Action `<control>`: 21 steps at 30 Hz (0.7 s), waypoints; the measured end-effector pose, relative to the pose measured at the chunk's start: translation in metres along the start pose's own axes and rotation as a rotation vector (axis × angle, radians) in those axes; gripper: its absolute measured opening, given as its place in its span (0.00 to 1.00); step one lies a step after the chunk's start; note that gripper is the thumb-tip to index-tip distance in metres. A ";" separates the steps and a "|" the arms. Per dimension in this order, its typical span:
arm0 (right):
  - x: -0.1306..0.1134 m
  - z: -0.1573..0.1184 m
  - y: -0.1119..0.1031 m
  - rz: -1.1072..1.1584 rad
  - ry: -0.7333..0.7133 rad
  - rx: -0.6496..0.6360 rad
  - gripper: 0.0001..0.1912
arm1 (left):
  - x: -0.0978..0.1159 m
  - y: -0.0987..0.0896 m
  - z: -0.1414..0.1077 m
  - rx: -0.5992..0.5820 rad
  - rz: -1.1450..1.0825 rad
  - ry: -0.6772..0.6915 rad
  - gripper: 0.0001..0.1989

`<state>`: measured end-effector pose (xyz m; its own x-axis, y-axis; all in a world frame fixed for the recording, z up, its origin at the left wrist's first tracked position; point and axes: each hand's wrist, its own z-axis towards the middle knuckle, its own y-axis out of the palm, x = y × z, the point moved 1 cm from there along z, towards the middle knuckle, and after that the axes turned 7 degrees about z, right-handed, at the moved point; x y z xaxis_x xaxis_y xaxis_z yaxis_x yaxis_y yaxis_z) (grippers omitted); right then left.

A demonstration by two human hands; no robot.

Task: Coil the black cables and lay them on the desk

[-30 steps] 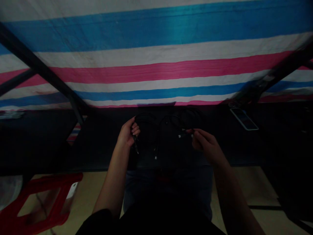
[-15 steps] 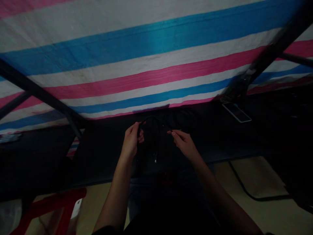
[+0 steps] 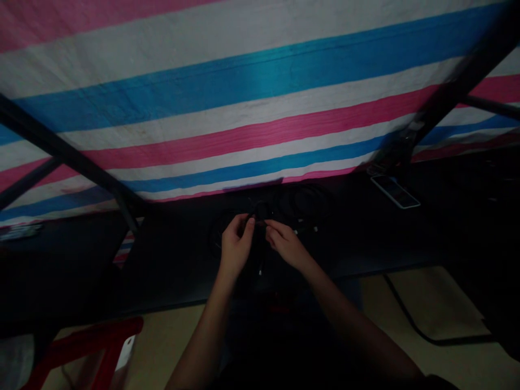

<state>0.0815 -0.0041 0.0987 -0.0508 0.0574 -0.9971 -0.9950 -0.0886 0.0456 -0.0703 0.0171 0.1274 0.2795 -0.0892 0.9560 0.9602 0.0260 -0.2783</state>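
Observation:
Thin black cables lie on the dark table (image 3: 170,271), hard to make out in the dim light. One coil of black cable (image 3: 304,203) rests beyond my right hand, and a smaller loop (image 3: 221,233) lies to the left of my left hand. My left hand (image 3: 238,244) pinches a black cable strand (image 3: 257,216) at the middle of the table. My right hand (image 3: 286,245) is beside it, its fingertips on the same strand. A small connector end (image 3: 260,269) hangs below the hands, and other pale plugs (image 3: 311,229) lie to the right.
A smartphone (image 3: 395,191) lies at the table's far right. A pink, white and blue striped tarp (image 3: 260,124) fills the space beyond the table, crossed by dark bars (image 3: 60,146). A red plastic stool (image 3: 97,346) stands on the tan floor at lower left.
Both hands have moved toward each other and now meet at the middle, with the cable strand between them. The view has shifted slightly, and a loop of cable now shows left of my left hand.

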 end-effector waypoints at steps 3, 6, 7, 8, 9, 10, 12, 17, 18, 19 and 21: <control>0.003 0.002 0.010 -0.026 -0.027 0.007 0.17 | -0.013 0.002 -0.010 0.097 0.247 0.158 0.07; 0.008 -0.002 0.015 -0.045 -0.009 0.046 0.16 | -0.041 -0.010 -0.009 0.338 0.406 0.081 0.08; 0.010 -0.004 0.016 -0.048 0.003 0.047 0.16 | -0.051 -0.015 -0.007 0.401 0.442 0.002 0.09; 0.012 -0.006 0.018 -0.052 0.013 0.042 0.16 | -0.061 -0.021 -0.003 0.438 0.467 -0.082 0.10; 0.013 -0.008 0.019 -0.054 0.018 0.036 0.16 | -0.069 -0.026 0.000 0.449 0.483 -0.157 0.10; 0.014 -0.009 0.021 -0.055 0.017 0.030 0.15 | -0.076 -0.031 0.004 0.438 0.487 -0.216 0.10; 0.017 -0.011 0.026 -0.048 0.006 0.015 0.15 | -0.086 -0.039 0.012 0.369 0.468 -0.278 0.10; 0.021 -0.016 0.034 0.012 0.037 -0.001 0.18 | -0.095 -0.052 0.022 0.231 0.457 -0.343 0.08; 0.021 -0.017 0.035 0.016 0.050 0.000 0.19 | -0.095 -0.053 0.023 0.229 0.467 -0.346 0.08; 0.021 -0.018 0.035 0.016 0.062 -0.006 0.19 | -0.095 -0.054 0.024 0.233 0.476 -0.347 0.07; 0.021 -0.020 0.035 0.009 0.070 -0.025 0.19 | -0.094 -0.055 0.026 0.245 0.475 -0.342 0.07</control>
<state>0.0469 -0.0261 0.0785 -0.0523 -0.0129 -0.9985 -0.9920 -0.1140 0.0534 -0.1490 0.0499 0.0554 0.6203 0.3101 0.7204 0.6922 0.2156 -0.6888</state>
